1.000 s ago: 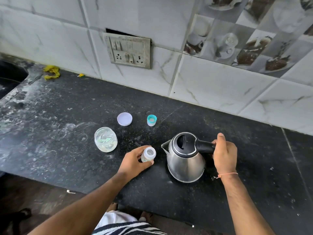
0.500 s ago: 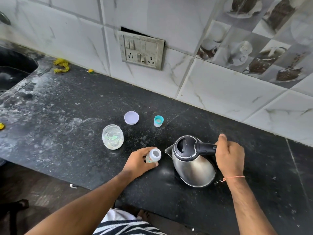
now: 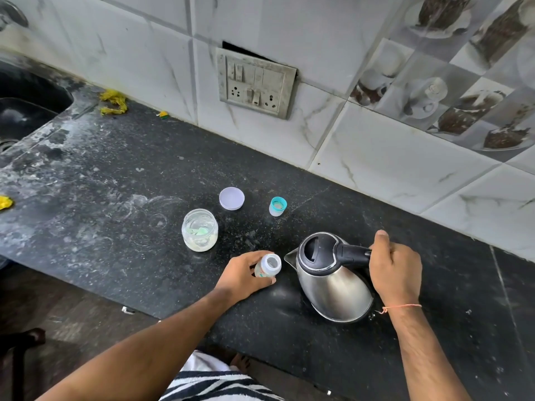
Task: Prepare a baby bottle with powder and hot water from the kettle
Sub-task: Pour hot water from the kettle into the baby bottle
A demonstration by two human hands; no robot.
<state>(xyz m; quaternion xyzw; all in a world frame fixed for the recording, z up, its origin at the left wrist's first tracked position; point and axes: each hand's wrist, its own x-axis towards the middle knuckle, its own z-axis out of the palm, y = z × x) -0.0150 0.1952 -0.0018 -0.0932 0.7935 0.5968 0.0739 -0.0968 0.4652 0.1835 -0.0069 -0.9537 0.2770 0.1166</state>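
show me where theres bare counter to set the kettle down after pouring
Bare counter lies right of the right hand, out to the wall tiles. Another wide patch sits left of the jar, toward the sink. It is crowded between jar, lid, cap, bottle and kettle.

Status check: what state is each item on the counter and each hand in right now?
Small clear baby bottle: uncapped, gripped by left hand.
Steel kettle: lid shut, on counter.
Right hand: grips kettle handle.
Clear glass jar: open.
White round lid: off, lying flat.
Teal-ringed bottle cap: off, standing apart.
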